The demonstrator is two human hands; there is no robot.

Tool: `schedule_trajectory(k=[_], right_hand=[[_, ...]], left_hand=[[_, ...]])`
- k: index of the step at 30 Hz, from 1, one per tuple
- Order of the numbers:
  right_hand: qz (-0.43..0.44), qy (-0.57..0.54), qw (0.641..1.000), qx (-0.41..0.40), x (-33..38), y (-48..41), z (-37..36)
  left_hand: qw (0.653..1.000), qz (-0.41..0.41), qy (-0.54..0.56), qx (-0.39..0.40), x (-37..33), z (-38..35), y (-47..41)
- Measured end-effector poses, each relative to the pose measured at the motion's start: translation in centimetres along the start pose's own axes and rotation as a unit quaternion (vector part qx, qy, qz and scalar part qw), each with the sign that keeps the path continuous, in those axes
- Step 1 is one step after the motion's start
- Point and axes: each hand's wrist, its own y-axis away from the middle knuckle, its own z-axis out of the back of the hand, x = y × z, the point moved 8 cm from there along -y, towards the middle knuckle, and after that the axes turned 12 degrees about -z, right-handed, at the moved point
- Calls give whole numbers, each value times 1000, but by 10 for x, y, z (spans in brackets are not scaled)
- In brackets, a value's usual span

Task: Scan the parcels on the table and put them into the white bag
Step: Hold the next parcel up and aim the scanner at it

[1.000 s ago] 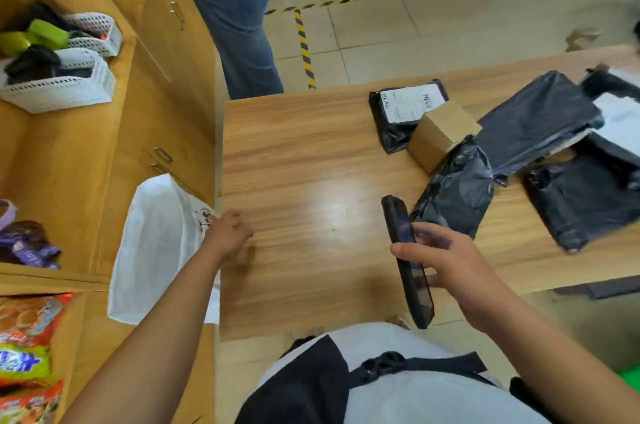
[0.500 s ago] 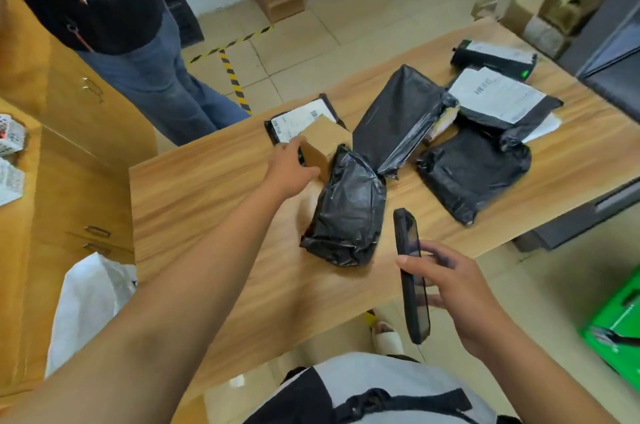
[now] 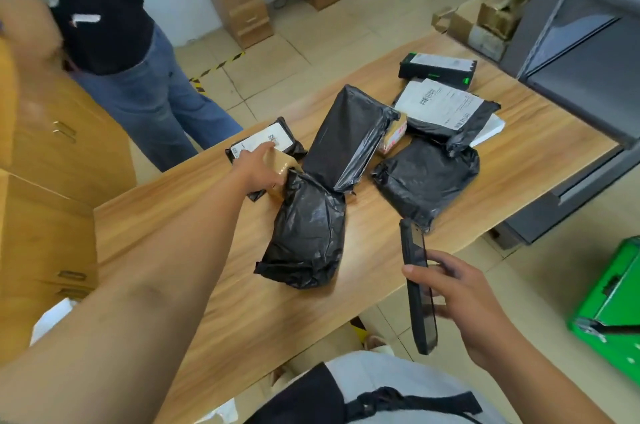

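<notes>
Left hand [image 3: 258,169] is stretched out over a small brown cardboard box [image 3: 282,164] at the far side of the wooden table [image 3: 207,250]. Its fingers are fairly straight, and the index tip touches the white label of a flat black plastic parcel [image 3: 263,143] just behind the box. Cannot tell if it grips the box.

Right hand [image 3: 460,299] holds a slim black handheld scanner [image 3: 417,285] at the near table edge, thumb on the front face and fingers curled behind. The scanner's long axis runs near-to-far, top end pointing at the parcels.

A crumpled black poly-bag parcel [image 3: 304,233] lies between the hands, long axis near-to-far, its far end touching the box. A long black mailer [image 3: 346,136] lies beside it, slanting away to the right. More black parcels [image 3: 426,177] lie to the right.

An edge of the white bag [image 3: 52,316] shows low left, off the table.
</notes>
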Motion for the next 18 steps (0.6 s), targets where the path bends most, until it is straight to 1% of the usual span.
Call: schedule_trajectory(k=[2, 4, 6, 8, 11, 13, 16, 18], right_hand=[[4, 13, 1000, 11, 5, -4, -6], [8, 25, 999, 28, 11, -9, -16], [17, 38, 998, 50, 16, -13, -28], [23, 58, 995, 75, 20, -15, -45], [30, 77, 990, 115, 23, -18, -72], [31, 97, 985, 141, 20, -20, -90], [24, 128, 977, 166, 13, -21, -114], [19, 141, 972, 188, 8, -20, -128]], left_hand=[[999, 17, 31, -7, 10, -1, 18], [996, 33, 85, -24, 24, -2, 42], [984, 53, 155, -69, 43, -4, 73], [958, 71, 243, -131, 63, -11, 112], [898, 136, 359, -215, 98, -29, 185], [847, 202, 428, -243, 117, -50, 233], [751, 283, 538, -258, 132, -88, 290], [672, 322, 618, -250, 131, -113, 318]])
